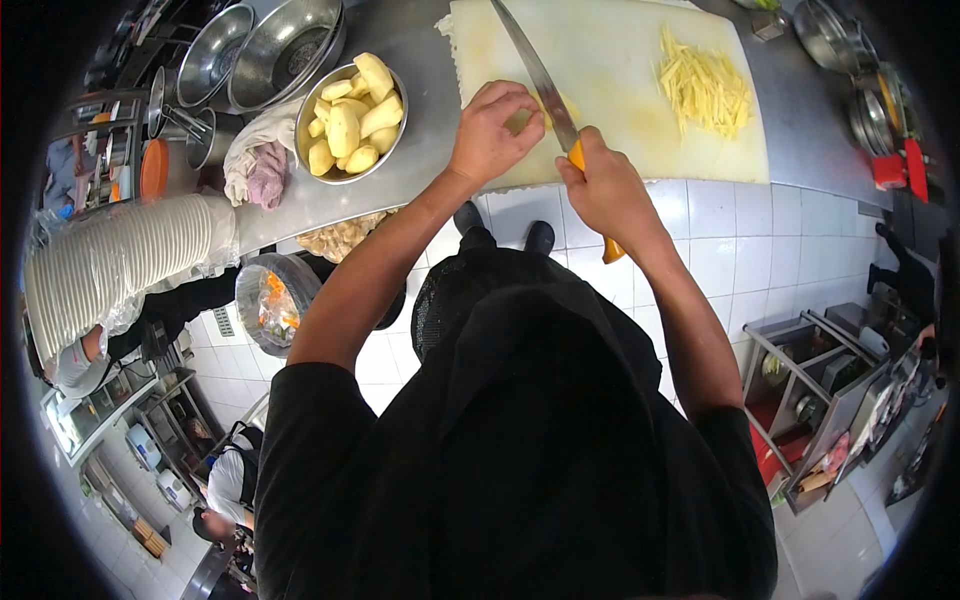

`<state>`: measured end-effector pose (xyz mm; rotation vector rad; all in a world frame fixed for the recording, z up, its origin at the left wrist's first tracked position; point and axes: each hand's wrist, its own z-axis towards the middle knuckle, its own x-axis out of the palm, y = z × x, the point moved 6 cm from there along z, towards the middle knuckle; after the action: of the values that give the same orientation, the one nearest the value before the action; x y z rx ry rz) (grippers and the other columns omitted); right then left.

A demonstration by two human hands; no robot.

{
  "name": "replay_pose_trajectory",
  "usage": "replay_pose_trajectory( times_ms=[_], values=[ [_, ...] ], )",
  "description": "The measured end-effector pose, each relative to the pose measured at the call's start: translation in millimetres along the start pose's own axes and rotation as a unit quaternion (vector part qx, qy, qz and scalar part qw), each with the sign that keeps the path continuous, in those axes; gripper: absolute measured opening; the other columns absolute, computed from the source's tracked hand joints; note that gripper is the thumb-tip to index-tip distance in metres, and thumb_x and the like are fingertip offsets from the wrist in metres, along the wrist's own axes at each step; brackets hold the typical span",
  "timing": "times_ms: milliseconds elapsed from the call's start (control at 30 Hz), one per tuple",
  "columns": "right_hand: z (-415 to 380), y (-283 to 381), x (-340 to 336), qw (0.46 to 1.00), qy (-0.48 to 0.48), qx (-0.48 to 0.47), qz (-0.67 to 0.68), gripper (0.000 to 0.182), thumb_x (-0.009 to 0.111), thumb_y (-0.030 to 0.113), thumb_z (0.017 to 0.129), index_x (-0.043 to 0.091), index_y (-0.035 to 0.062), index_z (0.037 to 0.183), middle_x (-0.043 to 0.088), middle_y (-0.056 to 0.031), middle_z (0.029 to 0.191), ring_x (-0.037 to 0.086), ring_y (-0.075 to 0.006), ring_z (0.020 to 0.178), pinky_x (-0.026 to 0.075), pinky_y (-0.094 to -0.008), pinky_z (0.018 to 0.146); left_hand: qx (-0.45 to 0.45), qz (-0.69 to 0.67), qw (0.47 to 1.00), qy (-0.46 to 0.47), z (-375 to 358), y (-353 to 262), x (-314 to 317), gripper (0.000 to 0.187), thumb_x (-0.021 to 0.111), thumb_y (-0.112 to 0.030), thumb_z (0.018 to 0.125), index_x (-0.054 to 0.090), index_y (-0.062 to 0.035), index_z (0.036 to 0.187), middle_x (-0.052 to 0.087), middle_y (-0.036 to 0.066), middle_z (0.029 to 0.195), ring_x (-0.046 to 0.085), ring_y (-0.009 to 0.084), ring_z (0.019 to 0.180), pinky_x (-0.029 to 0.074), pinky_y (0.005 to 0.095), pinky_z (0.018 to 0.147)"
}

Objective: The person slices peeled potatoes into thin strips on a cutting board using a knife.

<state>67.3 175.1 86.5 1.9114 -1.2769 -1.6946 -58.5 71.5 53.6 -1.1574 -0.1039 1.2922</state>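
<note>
Steel surface (420, 60): grey metal, runs across the top of the view; far edge cut off by the frame.
Dark torso: person's own black clothing fills the lower middle, hides the floor below.
Cutting board (620, 90): pale plastic, lies on the surface; top edge cut off.
Stack of plates (110, 265): white, left side, warped by the lens, count not readable.
Empty bowls (270, 50): two steel ones, top left, partly out of frame.
Bowl of potatoes (352, 120): steel, full of peeled yellow pieces, left of the board, beside a crumpled cloth (255, 165).
Left arm: bare, reaches up and right from the shoulder, elbow bent a little.
Right arm: bare, runs up toward the board, wrist over the board's near edge.
Left hand (492, 135): grip curled, fingertips pressed down on a potato piece (520, 120); piece mostly hidden under the fingers, shape hard to tell.
Right hand (600, 185): grip wrapped tight round the knife's orange handle; handle end sticks out below the palm.
Knife (535, 70): long blade slants up-left across the board, passes just beside the left fingertips; whether the edge touches the potato cannot be told.
Cut strips (705, 90): yellow pile, right part of the board, well apart from both hands.
Other people: sleeve at far left, figures lower left, small and blurred.
</note>
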Motion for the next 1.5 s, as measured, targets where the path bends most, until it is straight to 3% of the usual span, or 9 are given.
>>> replay_pose_trajectory(
  times_ms=[367,733,933,1033,1333,1500],
  values=[
    [11,-1,5,1.000,-0.006,-0.005,-0.005,0.027,0.058,0.017,0.096,0.045,-0.0058,0.102,0.063,-0.0333,0.082,0.062,-0.0519,0.083,0.047,-0.0552,0.075,0.005,0.004,1.000,-0.002,1,2,1,0.013,0.076,-0.009,0.076,0.072,-0.0044,0.087,0.070,0.010,0.097,0.069,0.0273,0.088,0.055,0.0351,0.079],
    [29,-10,19,0.999,0.014,0.021,-0.028,0.030,0.058,0.016,0.093,0.048,-0.0087,0.107,0.065,-0.0342,0.089,0.064,-0.0508,0.090,0.050,-0.0565,0.083,0.012,-0.008,1.000,-0.009,1,2,2,0.009,0.074,-0.011,0.076,0.071,-0.0052,0.083,0.069,0.008,0.093,0.066,0.0282,0.088,0.055,0.0374,0.079],
    [26,-6,16,1.000,0.008,0.021,-0.018,0.029,0.058,0.015,0.092,0.049,-0.0083,0.107,0.066,-0.0333,0.089,0.065,-0.0501,0.090,0.050,-0.0554,0.084,-0.001,-0.009,1.000,0.027,1,3,4,0.023,0.073,-0.007,0.079,0.071,-0.0043,0.101,0.064,0.013,0.109,0.064,0.0283,0.099,0.054,0.0384,0.084],
    [26,-5,18,1.000,-0.003,0.019,-0.024,0.030,0.058,0.014,0.092,0.050,-0.0082,0.109,0.067,-0.0321,0.088,0.066,-0.0492,0.090,0.051,-0.0548,0.083,0.027,0.001,0.999,0.027,0,-4,4,0.028,0.069,-0.007,0.079,0.070,-0.0085,0.107,0.058,0.012,0.115,0.060,0.0291,0.102,0.053,0.0379,0.084],
    [25,-5,25,0.999,-0.019,0.004,-0.042,0.029,0.059,0.012,0.090,0.052,-0.0085,0.109,0.068,-0.0303,0.086,0.068,-0.0465,0.088,0.053,-0.0528,0.082,0.085,0.058,0.993,0.062,2,-12,4,0.032,0.067,-0.006,0.082,0.071,-0.0100,0.114,0.053,0.013,0.118,0.058,0.0303,0.103,0.052,0.0382,0.086],
    [25,-7,25,0.999,-0.016,0.002,-0.033,0.032,0.058,0.016,0.093,0.049,-0.0078,0.111,0.067,-0.0311,0.084,0.066,-0.0480,0.087,0.051,-0.0541,0.081,-0.022,-0.024,0.999,0.010,-2,-4,2,0.020,0.068,-0.005,0.081,0.070,-0.0064,0.101,0.057,0.014,0.114,0.059,0.0308,0.102,0.051,0.0379,0.086]
  ],
)
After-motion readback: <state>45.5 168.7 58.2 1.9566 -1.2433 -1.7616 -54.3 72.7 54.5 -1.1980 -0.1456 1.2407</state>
